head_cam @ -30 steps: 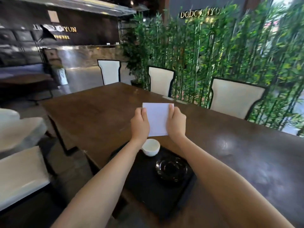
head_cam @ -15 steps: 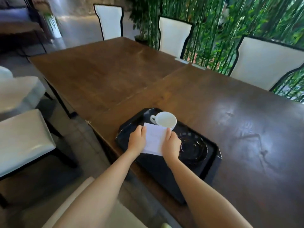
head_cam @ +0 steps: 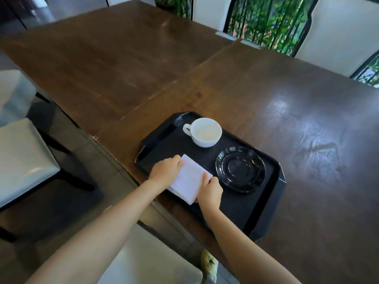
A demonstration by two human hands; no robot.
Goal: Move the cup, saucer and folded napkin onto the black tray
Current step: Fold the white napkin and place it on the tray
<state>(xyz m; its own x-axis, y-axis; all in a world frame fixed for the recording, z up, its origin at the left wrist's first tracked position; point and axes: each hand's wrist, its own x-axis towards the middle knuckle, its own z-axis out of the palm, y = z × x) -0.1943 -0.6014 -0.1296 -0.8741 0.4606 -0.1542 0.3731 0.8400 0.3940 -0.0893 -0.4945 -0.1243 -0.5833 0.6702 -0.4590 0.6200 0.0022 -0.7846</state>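
Currently, item list for your station, one view from your head cam. Item 1: black tray [head_cam: 266,212], rectangular w/ raised rim, sits on the near edge of the dark wood table [head_cam: 287,95], long axis running diagonally from far-left to near-right. Item 2: white cup [head_cam: 206,132], upright, empty as far as visible, handle pointing left, stands in the tray's far-left part. Item 3: black saucer [head_cam: 240,169], glossy, lies flat on the tray to the right of and nearer than the cup, apart from it, nothing on it. Item 4: folded napkin [head_cam: 189,178], white rectangle, over the tray's near-left area, just beside the saucer w/o touching it; its near-left corner reaches the tray's rim; can't tell whether it lies fully flat or is a touch lifted. Your left hand [head_cam: 166,171] is closed on the napkin's left edge, fingers [head_cam: 179,160] curled over the top. Your right hand [head_cam: 210,191] pinches the napkin's right edge, thumb on top, other digits hidden underneath. Both forearms bare, reaching in from the bottom. Misc.: pale cushioned chairs [head_cam: 22,160] on the left and below you, white-backed chairs [head_cam: 338,35] across the table, green bamboo-type plants [head_cam: 264,21] behind them.
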